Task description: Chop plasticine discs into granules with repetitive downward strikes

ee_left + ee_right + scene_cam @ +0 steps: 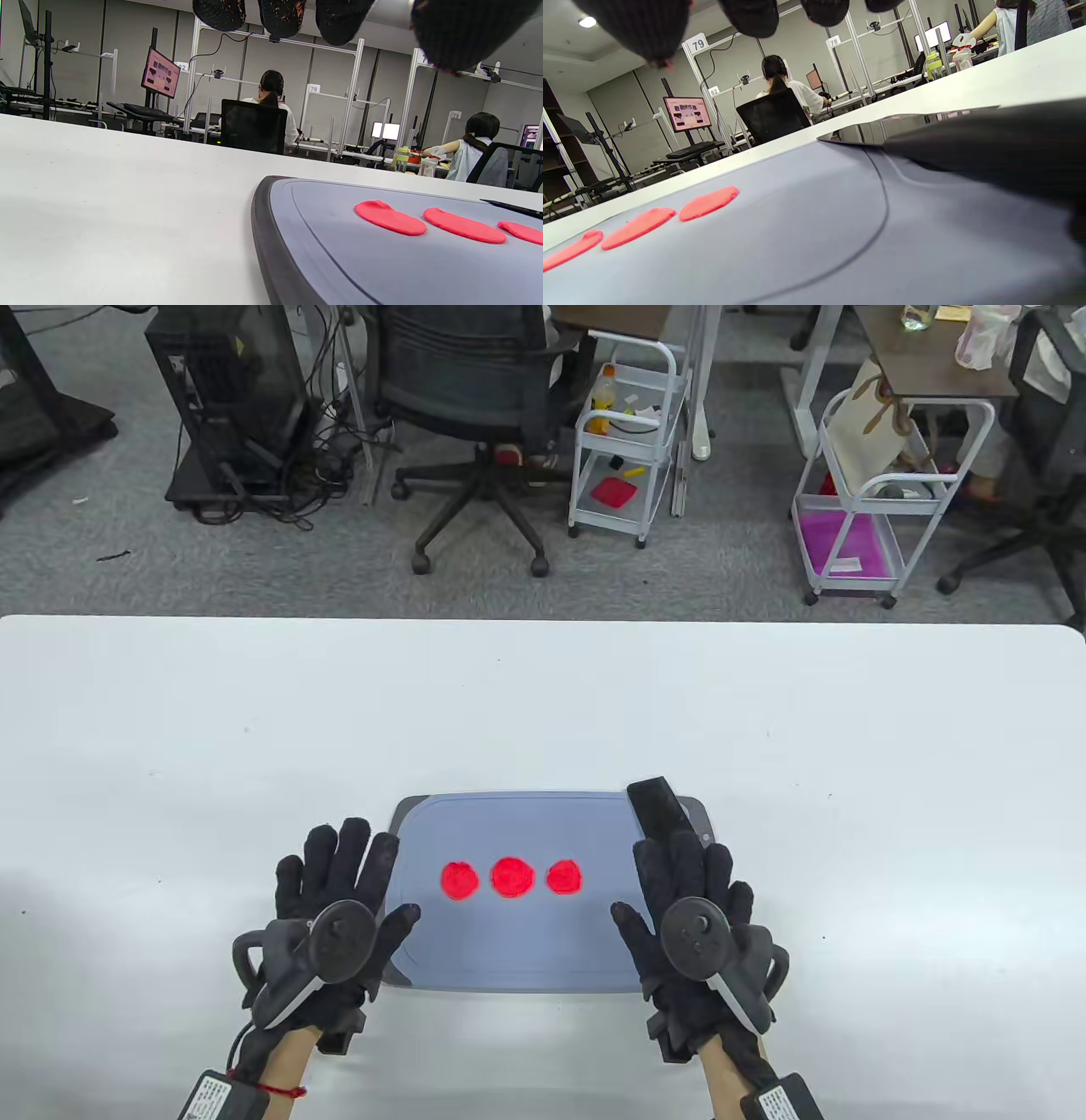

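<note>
Three flat red plasticine discs [510, 877] are lying in a row across the middle of a grey cutting board [526, 831] on a white table [543, 704], between the two gloved hands and apart from both. The left hand [339, 916] is sitting at the board's left edge with its fingers spread wide, holding nothing, its thumb reaching over the board's rim toward the nearest disc. The right hand [691, 912] is lying over the board's right side, fingers extended on top of a dark knife [655, 808] whose blade is pointing away from the person; whether the fingers are gripping it cannot be told. The left wrist view, low over the table, is showing the discs [390, 217] as thin raised patches beyond the board's dark rim [271, 250], with fingertips [282, 15] hanging above, flecked with red. The right wrist view is showing the blade [988, 144] lying flat and close on the board, the discs [708, 203] well off to its left.
</note>
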